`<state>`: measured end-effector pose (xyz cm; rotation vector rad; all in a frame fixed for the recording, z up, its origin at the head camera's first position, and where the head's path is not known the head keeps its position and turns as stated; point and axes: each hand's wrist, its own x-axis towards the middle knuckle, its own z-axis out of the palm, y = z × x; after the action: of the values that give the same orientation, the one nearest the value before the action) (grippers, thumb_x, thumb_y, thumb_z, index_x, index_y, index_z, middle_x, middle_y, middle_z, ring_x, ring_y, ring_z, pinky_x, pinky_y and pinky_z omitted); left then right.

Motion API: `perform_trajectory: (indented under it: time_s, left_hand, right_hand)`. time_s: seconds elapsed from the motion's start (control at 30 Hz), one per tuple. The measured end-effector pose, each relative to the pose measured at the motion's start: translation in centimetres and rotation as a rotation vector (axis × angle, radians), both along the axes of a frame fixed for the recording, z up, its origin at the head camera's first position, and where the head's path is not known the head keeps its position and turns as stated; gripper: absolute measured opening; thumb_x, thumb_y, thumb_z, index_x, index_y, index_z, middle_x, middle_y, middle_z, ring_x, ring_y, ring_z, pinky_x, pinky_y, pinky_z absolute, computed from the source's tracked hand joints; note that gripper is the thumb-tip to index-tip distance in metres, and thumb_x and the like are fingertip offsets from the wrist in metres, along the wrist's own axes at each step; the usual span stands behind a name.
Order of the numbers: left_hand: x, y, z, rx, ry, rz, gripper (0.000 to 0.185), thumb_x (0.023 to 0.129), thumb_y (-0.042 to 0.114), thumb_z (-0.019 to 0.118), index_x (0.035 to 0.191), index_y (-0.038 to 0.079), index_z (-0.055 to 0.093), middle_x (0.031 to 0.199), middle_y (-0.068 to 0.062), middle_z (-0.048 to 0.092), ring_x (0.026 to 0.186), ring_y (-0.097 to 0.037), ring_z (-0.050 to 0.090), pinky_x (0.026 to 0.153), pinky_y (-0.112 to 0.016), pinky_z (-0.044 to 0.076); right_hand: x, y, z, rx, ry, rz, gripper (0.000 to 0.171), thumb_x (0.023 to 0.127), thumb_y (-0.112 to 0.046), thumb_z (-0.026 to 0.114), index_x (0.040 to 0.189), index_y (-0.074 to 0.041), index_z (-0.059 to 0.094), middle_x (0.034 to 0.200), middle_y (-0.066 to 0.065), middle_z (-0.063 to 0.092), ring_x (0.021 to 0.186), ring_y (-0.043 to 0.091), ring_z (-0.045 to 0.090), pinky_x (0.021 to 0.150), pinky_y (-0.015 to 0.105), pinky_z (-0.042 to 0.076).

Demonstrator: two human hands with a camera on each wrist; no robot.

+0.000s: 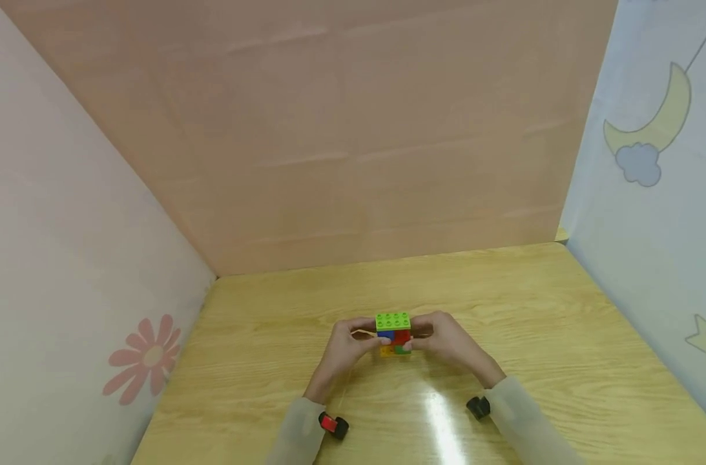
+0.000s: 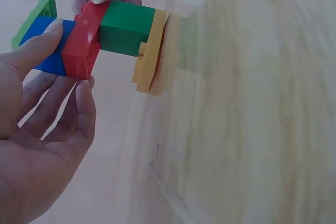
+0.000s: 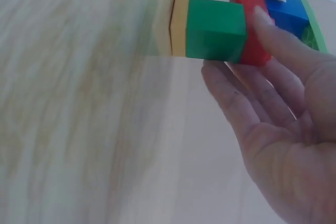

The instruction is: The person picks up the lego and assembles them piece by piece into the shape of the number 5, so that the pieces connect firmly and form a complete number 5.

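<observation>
I hold the block stack (image 1: 394, 333) between both hands near the middle of the tabletop (image 1: 562, 336), its yellow base plate (image 2: 149, 51) resting on the wood. My left hand (image 1: 347, 345) pinches the stack from its left side, thumb laid on the blue brick (image 2: 47, 45) and the other fingers (image 2: 79, 114) loosely spread beneath it; my right hand (image 1: 446, 339) pinches it from the right, thumb on the red brick (image 3: 252, 24), the remaining fingers (image 3: 236, 98) relaxed under the green brick (image 3: 215, 30). A lime plate (image 1: 393, 321) caps the stack. Around the stack the wood lies bare on every side, with wide room behind it up to the peach back panel (image 1: 329, 129). Left of the stack stands a pale wall with a flower print (image 1: 146, 358), right of it a light blue wall with a moon print (image 1: 657, 123); both are well apart from the stack. Nearer me than the stack, the wrist cameras (image 1: 333, 425) sit at my sleeves (image 1: 527, 426), and a glare streak crosses the wood between them.
</observation>
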<state>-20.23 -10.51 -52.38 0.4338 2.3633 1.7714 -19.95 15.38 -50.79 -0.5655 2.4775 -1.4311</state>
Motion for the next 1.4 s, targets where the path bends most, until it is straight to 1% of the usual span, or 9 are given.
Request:
perform_trajectory:
  time_s: [0.23, 0.47, 0.57, 0.77, 1.0, 1.1, 1.23, 1.33, 1.4]
  left_hand:
    - [-0.3, -0.1, -0.3, 0.052, -0.012, 0.026, 0.035, 0.088, 0.034, 0.087, 0.121, 0.023, 0.080, 0.115, -0.004, 0.077, 0.103, -0.020, 0.072, 0.088, -0.026, 0.062]
    - [-1.1, -0.2, -0.4, 0.044, -0.067, 0.053, 0.039, 0.090, 0.048, 0.081, 0.123, 0.027, 0.079, 0.121, 0.003, 0.077, 0.119, -0.019, 0.066, 0.098, -0.033, 0.058]
    - [-1.4, -0.3, -0.3, 0.040, -0.067, 0.055, 0.041, 0.092, 0.048, 0.079, 0.126, 0.025, 0.078, 0.122, 0.002, 0.077, 0.120, -0.020, 0.065, 0.100, -0.034, 0.058]
    - [-2.2, -0.3, -0.2, 0.035, -0.076, 0.072, 0.047, 0.094, 0.046, 0.078, 0.130, 0.016, 0.076, 0.126, -0.004, 0.078, 0.117, -0.020, 0.070, 0.099, -0.032, 0.061]
    - [-3.1, -0.3, -0.5, 0.029, -0.101, 0.115, 0.052, 0.094, 0.044, 0.079, 0.130, 0.006, 0.075, 0.127, -0.013, 0.076, 0.109, -0.023, 0.076, 0.092, -0.034, 0.064]
    - [-3.4, -0.2, -0.7, 0.056, -0.127, 0.114, 0.051, 0.095, 0.039, 0.079, 0.131, 0.003, 0.073, 0.126, -0.016, 0.076, 0.107, -0.025, 0.078, 0.090, -0.037, 0.065]
    - [-3.7, -0.2, -0.9, 0.122, -0.181, 0.097, 0.049, 0.097, 0.034, 0.078, 0.131, 0.000, 0.072, 0.126, -0.018, 0.075, 0.106, -0.027, 0.079, 0.089, -0.041, 0.065]
    - [-3.8, -0.2, -1.2, 0.148, -0.214, 0.095, 0.047, 0.097, 0.034, 0.078, 0.129, 0.000, 0.073, 0.127, -0.018, 0.075, 0.105, -0.027, 0.079, 0.089, -0.041, 0.065]
    - [-4.0, -0.2, -1.3, 0.143, -0.223, 0.102, 0.047, 0.097, 0.035, 0.078, 0.128, 0.001, 0.074, 0.126, -0.017, 0.076, 0.103, -0.026, 0.080, 0.088, -0.040, 0.065]
  right_hand:
    - [-0.4, 0.0, -0.1, 0.006, 0.002, -0.007, 0.035, 0.095, -0.028, 0.080, 0.128, -0.017, 0.074, 0.124, 0.006, 0.077, 0.117, 0.030, 0.073, 0.099, 0.050, 0.061]
    - [-0.9, 0.1, -0.7, -0.016, 0.014, -0.009, 0.045, 0.096, -0.033, 0.078, 0.133, -0.009, 0.068, 0.128, 0.010, 0.074, 0.117, 0.031, 0.072, 0.101, 0.051, 0.060]
    - [-1.2, 0.0, -0.8, -0.032, -0.003, -0.014, 0.046, 0.098, -0.033, 0.077, 0.134, -0.006, 0.067, 0.128, 0.013, 0.074, 0.117, 0.031, 0.072, 0.099, 0.048, 0.061]
    - [-1.7, 0.0, -1.1, -0.079, -0.063, -0.029, 0.046, 0.098, -0.033, 0.076, 0.133, -0.004, 0.069, 0.127, 0.015, 0.075, 0.114, 0.030, 0.074, 0.095, 0.044, 0.063]
    - [-2.3, -0.2, -1.4, -0.065, -0.092, -0.055, 0.050, 0.098, -0.036, 0.076, 0.134, -0.003, 0.070, 0.128, 0.016, 0.075, 0.114, 0.029, 0.074, 0.095, 0.042, 0.063]
    - [-2.6, -0.4, -1.6, -0.077, -0.118, -0.065, 0.050, 0.098, -0.034, 0.076, 0.134, 0.000, 0.069, 0.127, 0.019, 0.075, 0.113, 0.029, 0.075, 0.093, 0.040, 0.064]
    - [-2.9, -0.6, -1.9, -0.154, -0.195, -0.060, 0.052, 0.099, -0.027, 0.076, 0.138, 0.007, 0.064, 0.128, 0.026, 0.072, 0.110, 0.029, 0.076, 0.088, 0.039, 0.066]
    - [-3.0, -0.7, -2.0, -0.199, -0.251, -0.062, 0.053, 0.100, -0.023, 0.074, 0.140, 0.009, 0.061, 0.128, 0.027, 0.072, 0.107, 0.029, 0.077, 0.086, 0.039, 0.066]
    - [-3.1, -0.6, -2.1, -0.209, -0.267, -0.062, 0.053, 0.100, -0.023, 0.073, 0.140, 0.009, 0.061, 0.128, 0.027, 0.072, 0.106, 0.028, 0.078, 0.085, 0.039, 0.066]
